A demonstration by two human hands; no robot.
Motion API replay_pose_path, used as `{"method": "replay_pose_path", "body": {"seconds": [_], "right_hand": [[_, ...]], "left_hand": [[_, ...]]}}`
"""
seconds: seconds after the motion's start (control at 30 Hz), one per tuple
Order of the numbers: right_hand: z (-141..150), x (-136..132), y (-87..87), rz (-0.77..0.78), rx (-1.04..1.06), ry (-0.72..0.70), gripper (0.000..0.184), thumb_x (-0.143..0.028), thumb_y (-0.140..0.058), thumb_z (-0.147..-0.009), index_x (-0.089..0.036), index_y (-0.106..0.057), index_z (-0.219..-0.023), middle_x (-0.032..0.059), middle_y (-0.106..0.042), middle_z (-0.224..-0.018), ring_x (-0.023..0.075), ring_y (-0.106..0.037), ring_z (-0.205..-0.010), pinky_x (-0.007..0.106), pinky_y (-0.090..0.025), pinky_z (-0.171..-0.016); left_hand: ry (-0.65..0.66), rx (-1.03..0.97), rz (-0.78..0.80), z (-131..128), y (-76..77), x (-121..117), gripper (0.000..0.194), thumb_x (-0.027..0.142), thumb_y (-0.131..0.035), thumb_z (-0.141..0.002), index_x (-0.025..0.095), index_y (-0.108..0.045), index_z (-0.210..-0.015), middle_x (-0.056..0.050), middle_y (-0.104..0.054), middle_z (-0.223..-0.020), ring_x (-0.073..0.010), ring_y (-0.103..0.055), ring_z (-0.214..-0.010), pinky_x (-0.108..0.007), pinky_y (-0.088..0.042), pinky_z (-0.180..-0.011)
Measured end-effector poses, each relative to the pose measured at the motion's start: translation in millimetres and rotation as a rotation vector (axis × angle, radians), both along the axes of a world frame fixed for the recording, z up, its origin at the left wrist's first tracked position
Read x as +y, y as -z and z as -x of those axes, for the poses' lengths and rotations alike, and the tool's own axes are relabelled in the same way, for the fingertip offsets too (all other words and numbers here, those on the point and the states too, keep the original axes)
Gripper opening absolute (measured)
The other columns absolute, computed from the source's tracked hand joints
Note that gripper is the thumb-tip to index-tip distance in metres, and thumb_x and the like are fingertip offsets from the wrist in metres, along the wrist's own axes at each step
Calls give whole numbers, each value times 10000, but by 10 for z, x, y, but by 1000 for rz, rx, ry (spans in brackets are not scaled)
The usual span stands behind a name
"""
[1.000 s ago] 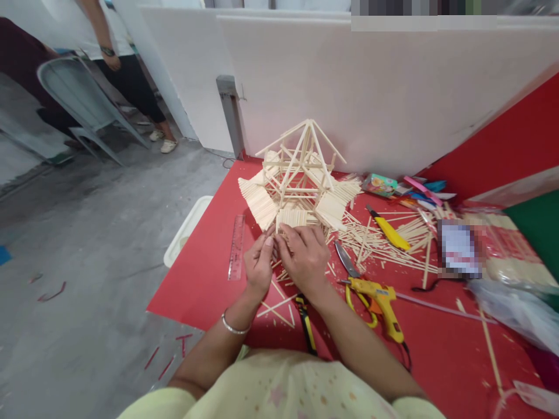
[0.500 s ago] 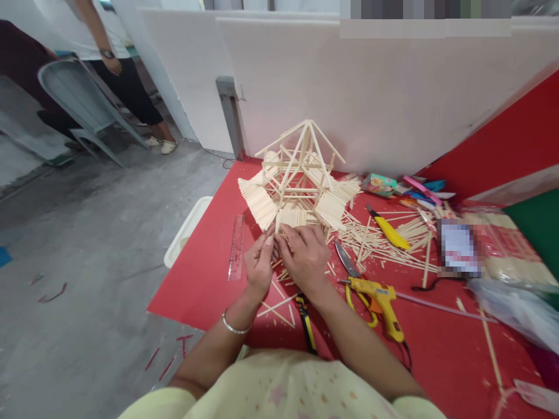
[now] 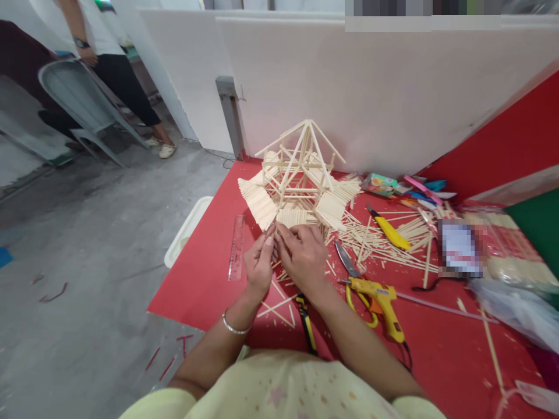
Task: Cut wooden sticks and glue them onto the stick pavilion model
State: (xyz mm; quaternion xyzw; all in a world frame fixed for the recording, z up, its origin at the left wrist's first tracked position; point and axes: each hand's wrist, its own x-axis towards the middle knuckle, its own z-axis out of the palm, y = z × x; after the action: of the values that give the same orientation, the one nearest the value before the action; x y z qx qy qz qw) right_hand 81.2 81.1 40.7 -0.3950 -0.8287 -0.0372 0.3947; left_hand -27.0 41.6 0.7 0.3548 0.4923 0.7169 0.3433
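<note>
A model built of thin wooden sticks (image 3: 258,205) stands on the red tabletop, with a pointed open frame above and slatted panels spread round its base. My left hand (image 3: 259,265) and my right hand (image 3: 304,253) meet at the near side of it, just before the front panel (image 3: 293,217). Both are closed in a pinch, fingertips almost together. Whatever lies between the fingertips is too small and covered to make out. Loose sticks lie under and beside my hands. A yellow-and-black handled tool (image 3: 307,326) rests below my right wrist.
Left of my hands lies a clear ruler (image 3: 236,247). To the right are a yellow glue gun (image 3: 381,299), scissors (image 3: 346,259), a yellow cutter (image 3: 392,233) and scattered sticks (image 3: 364,238). White boards (image 3: 371,87) stand behind. A person (image 3: 126,81) stands beyond, near a chair (image 3: 76,93).
My right hand has shifted very slightly left, its fingers drawn closer to my left fingertips. The standing person's arm has moved left. The model stays where it was.
</note>
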Motion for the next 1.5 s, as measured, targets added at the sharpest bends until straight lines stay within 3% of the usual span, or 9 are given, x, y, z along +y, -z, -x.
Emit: {"method": "replay_pose_path", "body": {"seconds": [0.27,0.47,0.7,0.83,0.97,1.2,1.37,1.43,1.5], "right_hand": [[-9,7,24,-4,5,-12,340,-298,-603,-951,-257,-661,-1283,67,-616,-901,193,-492,-871,326,-400,-773],[-18,6,40,-59,20,-37,343,-299,-624,-936,-236,-679,-1269,65,-621,-886,190,-486,-851,323,-400,-778],[1,-1,41,-76,61,-29,320,-301,-637,-927,-265,-697,-1239,57,-629,-889,189,-484,-861,316,-407,-777],[22,-22,46,-41,67,8,326,-284,-631,-928,-262,-689,-1248,62,-624,-906,191,-493,-866,324,-408,-785],[29,-25,73,-22,61,12,370,-261,-621,-927,-248,-656,-1295,70,-616,-934,200,-499,-890,332,-413,-797],[14,-8,47,-1,44,1,358,-263,-612,-931,-266,-668,-1285,70,-613,-931,204,-498,-903,335,-414,-795],[14,-7,10,7,45,-6,338,-272,-605,-939,-250,-678,-1269,73,-618,-922,204,-498,-895,337,-416,-796],[16,-7,9,16,41,-4,337,-272,-599,-943,-254,-675,-1271,73,-616,-923,204,-498,-896,339,-417,-800],[17,-8,16,29,38,-1,341,-275,-594,-945,-249,-667,-1277,73,-614,-931,205,-501,-903,343,-421,-809]], "left_hand": [[11,-22,1,-15,-24,-2,433,431,-628,-911,165,-716,-1241,-37,-662,-759,-129,-552,-611,-263,-501,-570],[-6,-50,-9,-18,15,7,432,433,-654,-892,180,-721,-1235,-52,-708,-840,-122,-570,-623,-260,-515,-577],[-5,-59,-5,-12,60,27,441,437,-645,-895,160,-723,-1229,-45,-686,-757,-131,-596,-604,-266,-536,-564],[-7,-71,-10,-13,54,29,437,442,-646,-894,162,-727,-1219,-94,-750,-956,-194,-694,-823,-324,-588,-750],[-8,-85,-27,-17,47,27,411,422,-656,-890,172,-734,-1207,-124,-724,-1196,-248,-674,-1096,-367,-557,-936],[36,-137,-43,-16,61,18,390,391,-658,-899,187,-726,-1224,-71,-744,-953,-149,-662,-765,-268,-557,-689],[20,-106,0,-12,54,15,433,429,-655,-893,168,-720,-1232,-51,-717,-817,-133,-608,-640,-265,-529,-595],[11,-91,4,-14,52,21,444,439,-650,-892,162,-720,-1231,-58,-722,-814,-145,-624,-651,-278,-543,-606],[2,-92,-16,-19,50,30,432,435,-650,-892,165,-726,-1221,-82,-747,-900,-183,-681,-785,-310,-576,-713]]}}
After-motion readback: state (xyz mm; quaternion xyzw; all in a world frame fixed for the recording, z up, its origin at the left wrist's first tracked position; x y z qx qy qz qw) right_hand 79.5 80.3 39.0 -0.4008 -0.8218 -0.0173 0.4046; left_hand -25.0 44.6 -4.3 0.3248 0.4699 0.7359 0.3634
